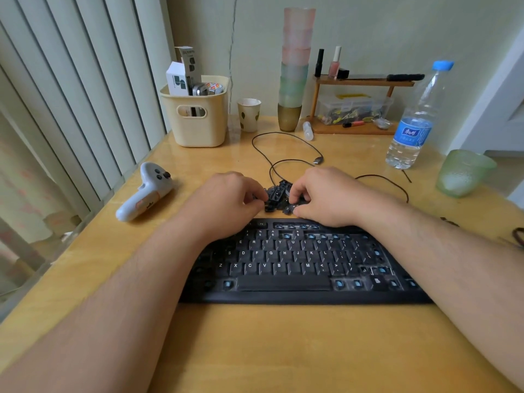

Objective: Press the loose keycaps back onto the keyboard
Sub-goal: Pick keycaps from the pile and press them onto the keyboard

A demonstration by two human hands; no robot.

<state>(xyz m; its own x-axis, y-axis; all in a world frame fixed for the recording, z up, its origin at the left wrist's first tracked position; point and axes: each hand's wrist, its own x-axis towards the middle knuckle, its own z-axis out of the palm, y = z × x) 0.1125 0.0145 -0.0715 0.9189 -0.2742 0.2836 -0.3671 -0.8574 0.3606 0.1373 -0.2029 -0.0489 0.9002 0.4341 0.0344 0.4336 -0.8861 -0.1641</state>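
A black keyboard (297, 262) lies on the wooden table, with several bare blue switch stems showing in its top rows and bottom row. Just behind it sits a small pile of loose black keycaps (279, 198). My left hand (226, 202) is at the left side of the pile, its fingertips curled and pinching a keycap. My right hand (329, 197) is on the right side of the pile, fingers curled down onto the keycaps there. The fingers hide much of the pile.
A white controller (147, 191) lies left of the hands. The keyboard's black cable (283, 154) loops behind the pile. Farther back stand a cream basket (198, 123), a paper cup (249, 114), stacked cups (295, 69), a water bottle (414, 123) and a green glass (462, 173).
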